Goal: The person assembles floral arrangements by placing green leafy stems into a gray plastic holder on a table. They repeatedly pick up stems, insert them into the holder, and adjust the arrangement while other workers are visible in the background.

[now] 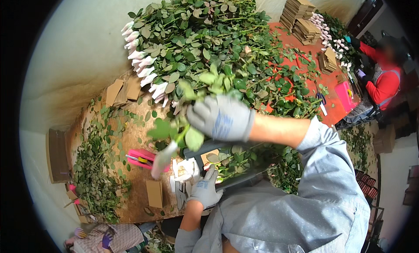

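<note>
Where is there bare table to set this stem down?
A bare brown patch lies between the rose pile, the loose leaves and the pink tool. Near the left hand and right hand it is crowded.

Stacked flat brown cardboard sleeves (301,17) at far end of red tabletop (331,109); loose brown cardboard pieces (122,90) at left (one more (154,193) nearer); pink rectangular box (345,96) toward right edge.

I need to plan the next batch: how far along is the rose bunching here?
Done: a few stems lie gathered under the left hand, and stripped leaves litter the table. In hand: the right hand holds one rose stem. Left: a big pile of roses is unsorted.
</note>
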`<action>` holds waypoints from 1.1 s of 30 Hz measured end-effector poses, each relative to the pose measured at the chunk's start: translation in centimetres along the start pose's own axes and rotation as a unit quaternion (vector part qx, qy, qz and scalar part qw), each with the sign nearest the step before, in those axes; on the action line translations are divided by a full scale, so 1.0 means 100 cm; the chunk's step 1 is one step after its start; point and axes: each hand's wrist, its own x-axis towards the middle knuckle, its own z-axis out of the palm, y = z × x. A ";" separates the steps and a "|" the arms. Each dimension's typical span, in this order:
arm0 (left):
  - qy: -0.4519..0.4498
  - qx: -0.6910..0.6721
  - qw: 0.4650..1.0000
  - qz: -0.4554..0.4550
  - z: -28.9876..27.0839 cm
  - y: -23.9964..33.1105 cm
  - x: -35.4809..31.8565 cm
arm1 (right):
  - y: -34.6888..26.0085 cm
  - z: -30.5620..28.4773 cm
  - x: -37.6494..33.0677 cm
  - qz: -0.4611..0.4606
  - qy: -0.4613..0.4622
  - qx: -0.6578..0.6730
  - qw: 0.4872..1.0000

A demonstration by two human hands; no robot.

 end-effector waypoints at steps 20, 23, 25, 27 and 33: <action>0.012 -0.046 0.998 -0.030 0.010 -0.007 -0.004 | -0.131 0.064 -0.111 0.065 -0.409 0.035 0.909; 0.001 -0.031 0.999 -0.034 0.012 -0.009 0.001 | -0.143 0.049 -0.093 0.054 -0.360 0.075 0.928; 0.000 -0.023 0.999 -0.033 0.015 -0.010 0.001 | -0.150 0.058 -0.076 0.050 -0.242 0.146 0.958; 0.017 -0.019 0.999 -0.023 0.015 -0.010 0.000 | -0.155 0.087 -0.076 0.014 -0.268 0.118 0.956; 0.021 -0.049 0.998 -0.027 0.012 -0.009 -0.001 | -0.152 0.141 -0.106 0.010 -0.277 0.128 0.952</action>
